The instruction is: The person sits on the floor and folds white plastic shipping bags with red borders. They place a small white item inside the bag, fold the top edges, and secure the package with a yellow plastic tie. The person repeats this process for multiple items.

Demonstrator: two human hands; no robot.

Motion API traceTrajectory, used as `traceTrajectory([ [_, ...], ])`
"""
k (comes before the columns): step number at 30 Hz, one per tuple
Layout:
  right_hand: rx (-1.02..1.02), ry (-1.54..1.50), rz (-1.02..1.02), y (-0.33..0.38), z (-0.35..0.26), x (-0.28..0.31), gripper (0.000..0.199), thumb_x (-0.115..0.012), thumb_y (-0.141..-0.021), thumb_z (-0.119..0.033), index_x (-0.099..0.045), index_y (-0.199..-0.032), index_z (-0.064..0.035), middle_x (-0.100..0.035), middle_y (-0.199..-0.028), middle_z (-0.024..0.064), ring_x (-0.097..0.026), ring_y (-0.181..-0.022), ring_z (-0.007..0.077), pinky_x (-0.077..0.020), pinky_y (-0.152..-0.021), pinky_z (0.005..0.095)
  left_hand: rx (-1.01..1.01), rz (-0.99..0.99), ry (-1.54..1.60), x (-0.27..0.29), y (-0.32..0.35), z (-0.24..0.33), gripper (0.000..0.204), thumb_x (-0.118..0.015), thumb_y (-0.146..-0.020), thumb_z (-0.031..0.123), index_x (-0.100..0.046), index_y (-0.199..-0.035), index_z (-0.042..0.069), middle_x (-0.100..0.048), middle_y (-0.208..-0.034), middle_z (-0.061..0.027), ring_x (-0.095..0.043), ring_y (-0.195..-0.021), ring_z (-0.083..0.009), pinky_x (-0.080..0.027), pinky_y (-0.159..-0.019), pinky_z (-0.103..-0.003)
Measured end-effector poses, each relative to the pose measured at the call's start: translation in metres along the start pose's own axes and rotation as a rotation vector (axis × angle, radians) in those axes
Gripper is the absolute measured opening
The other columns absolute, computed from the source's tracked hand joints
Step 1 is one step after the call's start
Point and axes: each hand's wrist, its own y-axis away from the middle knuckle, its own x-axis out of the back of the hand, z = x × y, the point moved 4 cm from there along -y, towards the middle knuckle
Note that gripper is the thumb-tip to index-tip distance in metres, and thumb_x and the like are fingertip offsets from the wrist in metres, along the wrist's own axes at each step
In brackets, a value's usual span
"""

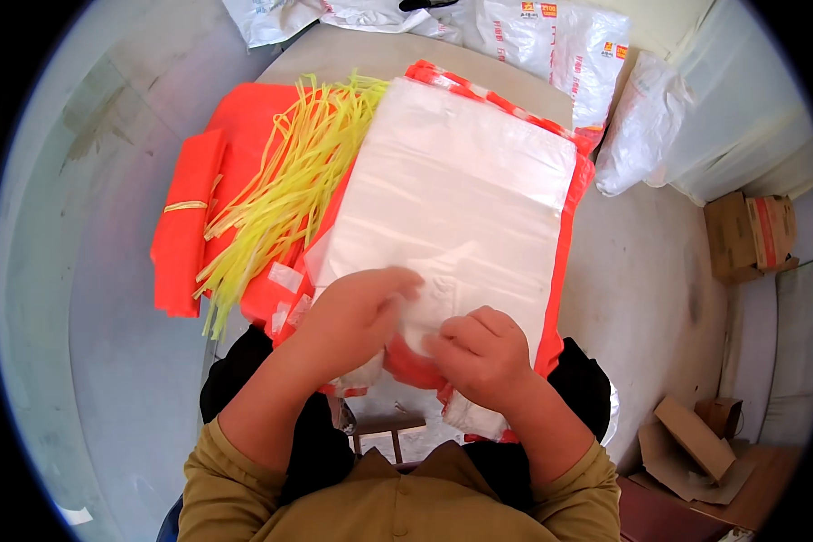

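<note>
A thick stack of flat white plastic bags [461, 172] lies before me, with red plastic bags [558, 280] showing beneath it along the right and far edges. Over the near edge of the stack, my left hand [357, 316] is bent inward with its fingertips smeared by motion. My right hand [486, 357] is closed at the same edge, fingers curled and thumb toward the left hand; what it pinches, if anything, is hidden. Between the hands, the top bag's near edge curves around a red patch. White and red bag ends hang below both hands.
Left of the stack, yellow plastic strips [285, 181] lie across red bags. A folded red bundle [185, 226] tied with a thin strip sits farther left. White printed sacks [551, 54] stand beyond the table [334, 56]. Cardboard boxes [750, 233] rest at the right.
</note>
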Motion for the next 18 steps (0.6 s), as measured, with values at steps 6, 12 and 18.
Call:
traceTrajectory([
  [6, -0.191, -0.177, 0.011, 0.003, 0.01, -0.005, 0.023, -0.075, -0.073, -0.004, -0.072, -0.094, -0.0104, -0.066, -0.086, 0.0035, -0.061, -0.075, 0.0247, -0.0488, -0.063, 0.0375, -0.337, 0.036, -0.289, -0.004, 0.005, 0.022, 0.029, -0.066, -0.078, -0.004, -0.069, -0.104, 0.006, -0.07, -0.109, -0.0102, -0.064, -0.096, -0.0321, -0.054, -0.084, -0.04],
  [12, -0.268, -0.245, 0.065, 0.002, 0.025, 0.007, 0.018, -0.077, -0.077, -0.002, -0.072, -0.093, -0.0089, -0.07, -0.093, 0.0047, -0.066, -0.082, 0.0269, -0.053, -0.069, 0.0369, -0.337, 0.067, -0.332, -0.015, -0.002, 0.013, 0.021, -0.073, -0.079, -0.001, -0.07, -0.098, 0.005, -0.071, -0.105, -0.0085, -0.064, -0.094, -0.0318, -0.053, -0.082, -0.039],
  [18, -0.772, -0.321, 0.179, 0.036, 0.072, 0.042, 0.023, -0.07, -0.087, 0.002, -0.071, -0.11, -0.0026, -0.069, -0.1, 0.0125, -0.064, -0.085, 0.0278, -0.0534, -0.079, 0.035, -0.232, 0.159, -0.158, -0.01, -0.005, 0.003, 0.016, -0.07, -0.09, 0.003, -0.07, -0.105, 0.001, -0.069, -0.1, -0.0117, -0.064, -0.089, -0.0283, -0.053, -0.077, -0.036],
])
